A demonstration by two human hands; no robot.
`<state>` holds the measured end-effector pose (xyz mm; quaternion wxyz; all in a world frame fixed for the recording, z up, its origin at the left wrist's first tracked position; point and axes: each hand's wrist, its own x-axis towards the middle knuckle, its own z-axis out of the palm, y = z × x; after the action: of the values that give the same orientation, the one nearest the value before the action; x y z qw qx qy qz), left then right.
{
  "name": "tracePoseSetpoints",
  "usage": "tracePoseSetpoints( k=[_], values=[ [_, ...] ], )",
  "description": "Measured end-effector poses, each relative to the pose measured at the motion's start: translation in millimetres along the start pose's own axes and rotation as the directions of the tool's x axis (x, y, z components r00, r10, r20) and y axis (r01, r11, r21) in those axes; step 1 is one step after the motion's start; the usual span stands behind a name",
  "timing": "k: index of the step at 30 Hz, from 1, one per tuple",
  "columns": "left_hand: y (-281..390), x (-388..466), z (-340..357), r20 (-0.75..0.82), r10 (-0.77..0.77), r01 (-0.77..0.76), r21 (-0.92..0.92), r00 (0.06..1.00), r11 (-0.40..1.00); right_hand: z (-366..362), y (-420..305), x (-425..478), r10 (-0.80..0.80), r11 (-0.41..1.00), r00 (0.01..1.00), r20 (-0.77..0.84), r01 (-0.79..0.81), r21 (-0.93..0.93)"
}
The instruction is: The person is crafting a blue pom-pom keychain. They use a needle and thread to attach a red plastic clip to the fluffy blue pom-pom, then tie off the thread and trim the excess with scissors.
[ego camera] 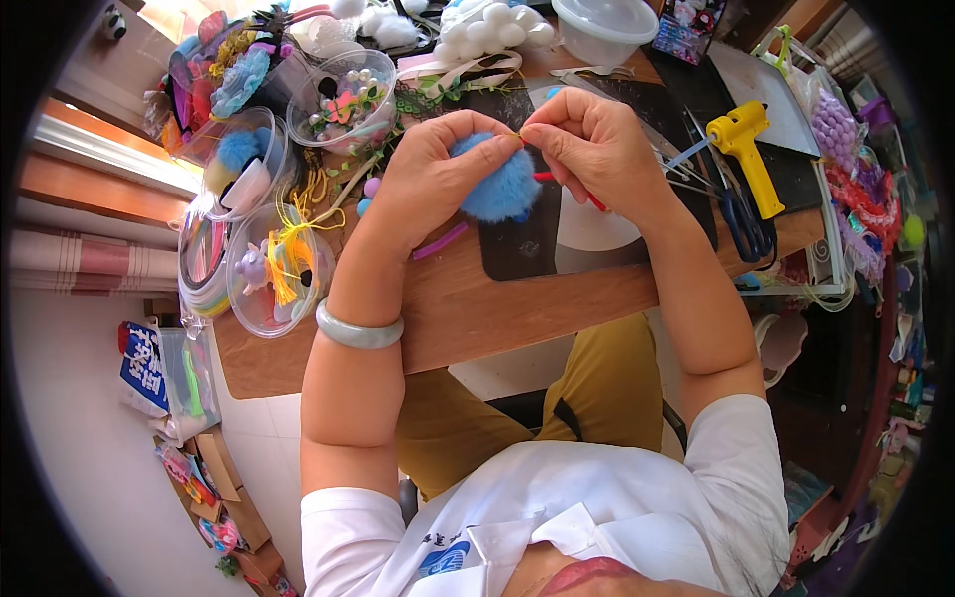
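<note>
My left hand (440, 160) holds a fluffy blue pompom (501, 183) under its thumb and fingers. My right hand (597, 149) meets it at the fingertips, thumb and forefinger pinched together on something small at the pompom's top edge. Red shows at that pinch, and a thin red piece (596, 201) sticks out below the right fingers; whether it is one cord or a tool's handle cannot be made out. Under the hands lies a dark mat (522, 250) with a pale round patch. Close to the left wrist is a purple strip (440, 240).
A yellow glue gun (748, 153) and dark-handled scissors (746, 227) lie at the right. Clear tubs of beads (342, 101) and trinkets (280, 269) crowd the left. White puffs (496, 33) and a lidded tub (606, 30) stand at the back of the wooden table (477, 321).
</note>
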<state>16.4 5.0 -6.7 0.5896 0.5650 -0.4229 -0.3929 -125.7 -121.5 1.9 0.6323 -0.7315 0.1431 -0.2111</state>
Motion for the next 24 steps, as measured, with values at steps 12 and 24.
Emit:
tracePoseSetpoints(
  k=[12,24],
  values=[
    [1.2,-0.4,1.1,0.000,0.026,-0.026,0.129,1.000,0.991,-0.1,-1.6,0.9,0.051,0.997,0.997,0.058,-0.055,0.061],
    [2.1,-1.7,0.2,0.012,0.082,-0.082,0.218,0.997,0.973,6.3,6.4,-0.2,-0.117,0.965,0.992,-0.054,0.101,-0.242]
  ],
)
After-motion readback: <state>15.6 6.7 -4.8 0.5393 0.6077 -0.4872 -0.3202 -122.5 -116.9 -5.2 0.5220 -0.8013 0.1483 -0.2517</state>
